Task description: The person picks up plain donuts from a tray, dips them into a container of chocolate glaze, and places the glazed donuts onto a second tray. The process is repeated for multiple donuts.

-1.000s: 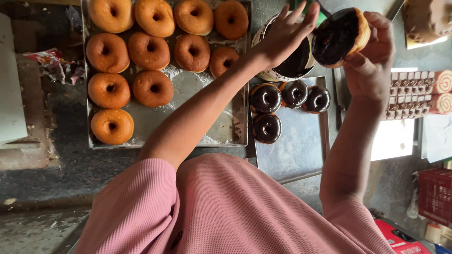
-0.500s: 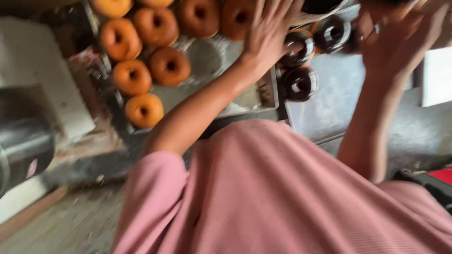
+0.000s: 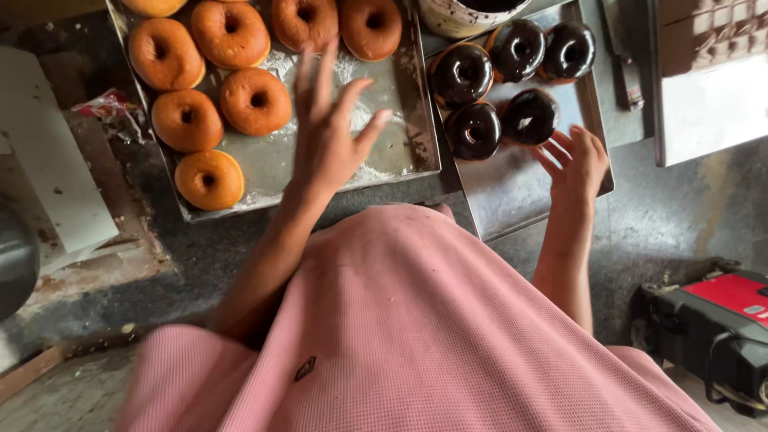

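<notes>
Donut, glazed (image 3: 530, 117): dark chocolate top, lying on the right tray just past the right fingertips, about touching them.
Right hand (image 3: 578, 162): fingers spread and apart, gripping nothing, low over the bare near part of the steel tray.
Right tray (image 3: 520, 196): flat steel sheet under the right hand, bare metal on the near side.
Other glazed donuts (image 3: 474, 130): one just left of the fingertips, one further out and left at (image 3: 462, 74), two more beyond at (image 3: 517, 48) and (image 3: 569, 50); all packed close together, rims touching.
Left hand (image 3: 326, 136): wide open, fingers fanned and apart, empty, held up above the left tray and blurred at the tips.
Left tray (image 3: 400, 156): steel, dusted white in patches, beneath and beyond the left hand.
Plain donuts (image 3: 256, 101): golden brown, the closest just left of the left hand; others spread left and further out, and one sits nearest the person at (image 3: 209, 179).
Bowl (image 3: 464, 18): pale rim at the far edge, beyond the glazed donuts, dark inside.
Worktop (image 3: 664, 216): dark and scuffed, right of the right hand.
Shirt (image 3: 416, 336): pink, fills the near foreground below both arms.
</notes>
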